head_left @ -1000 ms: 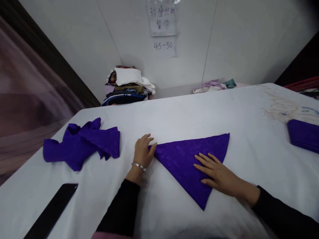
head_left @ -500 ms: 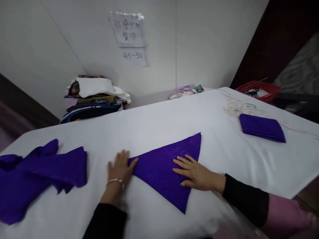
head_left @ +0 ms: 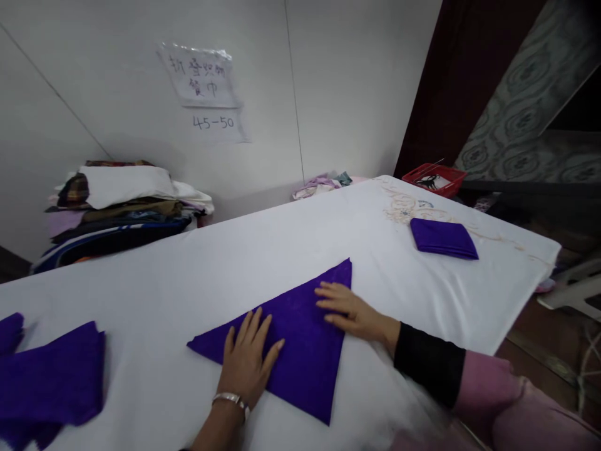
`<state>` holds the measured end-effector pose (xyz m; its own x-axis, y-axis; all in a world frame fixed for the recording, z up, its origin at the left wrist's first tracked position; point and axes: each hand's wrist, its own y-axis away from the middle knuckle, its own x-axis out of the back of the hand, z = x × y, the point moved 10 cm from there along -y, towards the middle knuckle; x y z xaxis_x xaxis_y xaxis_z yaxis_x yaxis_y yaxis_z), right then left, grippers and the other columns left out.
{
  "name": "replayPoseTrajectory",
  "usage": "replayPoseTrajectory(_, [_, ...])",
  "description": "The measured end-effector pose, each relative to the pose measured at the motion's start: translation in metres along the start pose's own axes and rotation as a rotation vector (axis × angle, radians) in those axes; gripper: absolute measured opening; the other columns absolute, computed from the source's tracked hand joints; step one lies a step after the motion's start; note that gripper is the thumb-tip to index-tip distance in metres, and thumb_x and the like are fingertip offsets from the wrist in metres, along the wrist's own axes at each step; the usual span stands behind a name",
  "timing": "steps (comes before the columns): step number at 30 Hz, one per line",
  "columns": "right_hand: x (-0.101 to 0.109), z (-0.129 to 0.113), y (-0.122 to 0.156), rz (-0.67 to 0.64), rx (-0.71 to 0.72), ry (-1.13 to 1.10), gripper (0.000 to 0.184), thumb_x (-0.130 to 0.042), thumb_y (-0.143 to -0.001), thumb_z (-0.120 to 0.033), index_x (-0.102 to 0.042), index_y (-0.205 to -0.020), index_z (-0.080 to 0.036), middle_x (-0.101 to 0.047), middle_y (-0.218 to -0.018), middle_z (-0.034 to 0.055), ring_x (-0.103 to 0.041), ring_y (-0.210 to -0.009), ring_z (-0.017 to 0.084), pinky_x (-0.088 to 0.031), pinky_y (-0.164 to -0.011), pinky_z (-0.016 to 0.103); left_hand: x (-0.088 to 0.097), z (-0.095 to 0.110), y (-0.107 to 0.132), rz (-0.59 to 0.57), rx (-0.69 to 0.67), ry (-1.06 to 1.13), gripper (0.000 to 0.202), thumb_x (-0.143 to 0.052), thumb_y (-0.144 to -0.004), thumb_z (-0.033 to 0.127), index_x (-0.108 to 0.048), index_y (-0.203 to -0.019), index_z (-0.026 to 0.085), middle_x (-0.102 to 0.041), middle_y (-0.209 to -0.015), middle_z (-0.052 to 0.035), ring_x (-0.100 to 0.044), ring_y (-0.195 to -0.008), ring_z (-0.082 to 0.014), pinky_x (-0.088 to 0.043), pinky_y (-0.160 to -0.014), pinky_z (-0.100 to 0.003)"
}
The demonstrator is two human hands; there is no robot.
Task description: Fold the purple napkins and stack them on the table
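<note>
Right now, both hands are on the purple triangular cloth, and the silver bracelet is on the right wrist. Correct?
Not quite: the head view shows the silver bracelet on the wrist of the left hand, not the right hand. Both hands are on the purple triangular cloth, as you say.

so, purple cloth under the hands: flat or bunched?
Flat: the purple cloth lies as a smooth, straight-edged triangle, left hand and right hand on it. Layer count: cannot tell.
</note>
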<state>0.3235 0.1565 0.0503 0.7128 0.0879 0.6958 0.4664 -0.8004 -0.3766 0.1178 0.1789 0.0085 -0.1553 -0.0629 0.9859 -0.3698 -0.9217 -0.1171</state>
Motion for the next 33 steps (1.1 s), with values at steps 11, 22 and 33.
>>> replayPoseTrajectory(11, [0.084, 0.143, 0.029, 0.481, -0.607, 0.160, 0.030, -0.050, -0.083, -0.046, -0.065, -0.078, -0.021, -0.054, -0.128, 0.0104, -0.036, -0.129, 0.026, -0.030, -0.104, 0.045, 0.011, 0.032, 0.005, 0.026, -0.152, 0.083, 0.046, -0.040, -0.086, 0.045, -0.052, -0.124, 0.022, -0.047, -0.137, -0.0079, -0.034, -0.131, -0.0263, -0.025, -0.106, -0.056])
replayPoseTrajectory(22, [0.069, 0.144, 0.018, 0.359, -0.678, 0.244, 0.029, -0.051, -0.083, -0.045, -0.067, -0.079, -0.021, -0.046, -0.136, 0.0083, -0.025, -0.134, 0.028, -0.020, -0.105, 0.051, -0.002, 0.129, 0.049, -0.096, -0.520, 0.184, 0.052, -0.047, -0.085, 0.045, -0.043, -0.132, 0.023, -0.042, -0.140, -0.0075, -0.036, -0.130, -0.0264, -0.033, -0.105, -0.053])
replayPoseTrajectory(33, [0.068, 0.144, 0.016, 0.327, -0.720, 0.279, 0.029, -0.049, -0.085, -0.043, -0.069, -0.090, -0.023, -0.047, -0.136, 0.0067, -0.027, -0.133, 0.028, -0.021, -0.104, 0.051, -0.004, 0.128, 0.048, -0.153, -0.499, 0.225, 0.051, -0.049, -0.084, 0.042, -0.043, -0.132, 0.023, -0.039, -0.142, -0.0079, -0.032, -0.132, -0.0274, -0.028, -0.106, -0.056])
